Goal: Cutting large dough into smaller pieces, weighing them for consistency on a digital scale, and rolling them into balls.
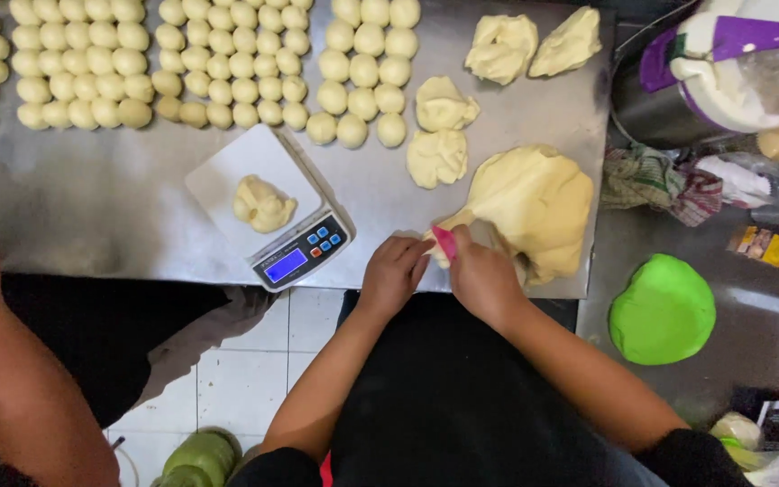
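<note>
The dough balls (83, 63) in the upper left of the frame run off the top and left edges. The right hand (484, 280) covers most of the pink scraper (444, 242).

The desk (110, 207) is sheet metal, brushed and dully shiny, with soft reflections. On it the big dough (534, 203) looks soft, pale yellow and matt, its surface creased and folded; the dough balls (227, 63) are smoother, with a faint satin sheen. The scale (268, 212) has a smooth white plastic plate, a silvery body and a glossy blue display. The scraper (444, 242) between the hands is smooth pink plastic. The green lid (663, 309) is matt plastic. The cloth (660, 180) is crumpled woven fabric. The bowl (651, 108) is shiny metal. The floor (236, 379) is glazed white tile.
</note>
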